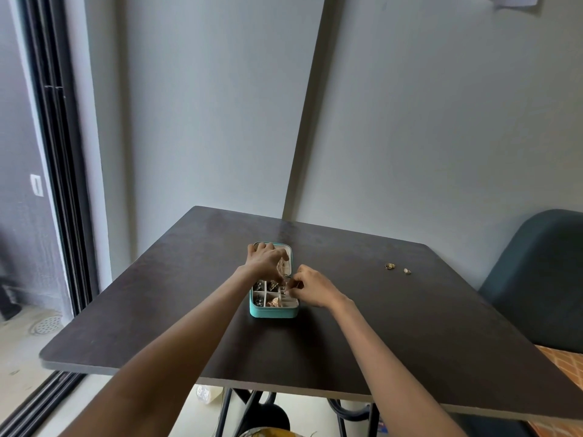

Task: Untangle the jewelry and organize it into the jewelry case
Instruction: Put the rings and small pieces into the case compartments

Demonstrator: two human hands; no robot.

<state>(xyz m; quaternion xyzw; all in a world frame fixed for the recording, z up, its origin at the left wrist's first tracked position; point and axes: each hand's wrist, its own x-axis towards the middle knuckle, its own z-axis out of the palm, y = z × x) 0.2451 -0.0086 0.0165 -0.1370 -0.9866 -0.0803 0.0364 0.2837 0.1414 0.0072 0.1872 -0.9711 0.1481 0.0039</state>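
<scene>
Both hands — left hand (264,258), right hand (310,287) — over the open jewelry case (273,311).

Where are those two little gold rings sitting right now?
In the head view, the two gold rings lie side by side on the dark table, out to the right of the teal jewelry case, beyond the right hand, towards the chair.

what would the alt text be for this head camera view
Two bare hands work over an open teal jewelry case on a dark table: the left hand over its lid, the right hand pinching something small at its right edge. Two small gold rings lie apart on the table to the right.
</scene>
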